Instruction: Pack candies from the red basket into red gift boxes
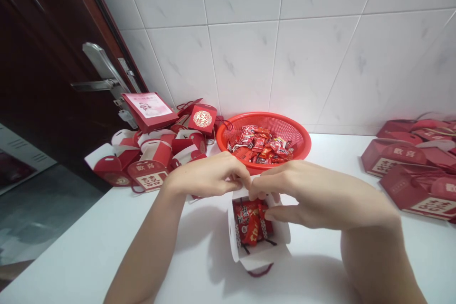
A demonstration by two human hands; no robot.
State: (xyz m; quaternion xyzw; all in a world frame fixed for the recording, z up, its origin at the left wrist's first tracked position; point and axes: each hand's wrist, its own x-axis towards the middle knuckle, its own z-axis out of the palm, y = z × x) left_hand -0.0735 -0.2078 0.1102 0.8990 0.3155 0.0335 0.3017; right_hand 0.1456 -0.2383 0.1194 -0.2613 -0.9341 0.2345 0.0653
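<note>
Here, left hand (210,175), right hand (309,192), at open box (255,260)

Okay, so “金榜題名” can be read on the small red box (202,118) at 10 o'clock. “歡喜” and a “囍” are printed on the carton (149,169) at 8 and the rear right carton (394,159) at 3. “核” can be made out on a red packet (243,215) near 6; the pink label (149,105) towards 9 is too blurry.
</note>
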